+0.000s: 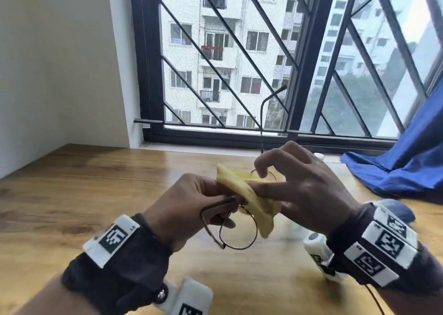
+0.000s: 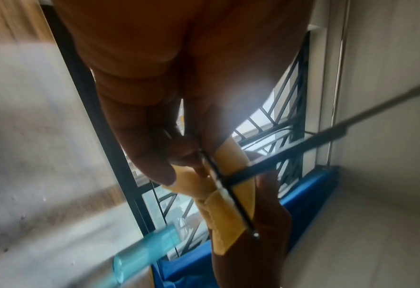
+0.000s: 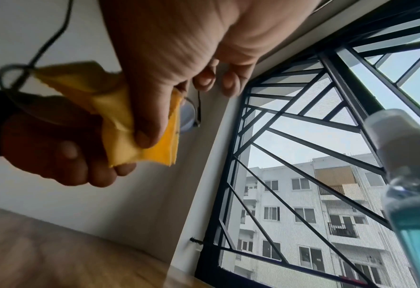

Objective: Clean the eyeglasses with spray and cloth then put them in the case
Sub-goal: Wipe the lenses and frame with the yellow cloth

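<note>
Thin black round-rimmed eyeglasses [image 1: 238, 231] are held above the wooden table. My left hand [image 1: 191, 202] grips them by a folded temple near the hinge. A folded yellow cloth [image 1: 251, 199] wraps the farther lens. My right hand [image 1: 261, 185] pinches that cloth, thumb on one side and forefinger on the other, the other fingers raised. In the right wrist view the thumb presses the cloth [image 3: 139, 140] and a lens edge [image 3: 188, 117] shows beside it. The teal spray bottle [image 3: 410, 194] stands close to the right of the hands. A dark blue rounded thing [image 1: 399, 210], partly hidden by my right wrist, may be the case.
The wooden table [image 1: 96, 195] runs to a white wall on the left and a barred window [image 1: 239, 75] at the back. A blue fabric [image 1: 395, 171] lies bunched at the right. A thin black cable [image 1: 262, 113] rises near the sill.
</note>
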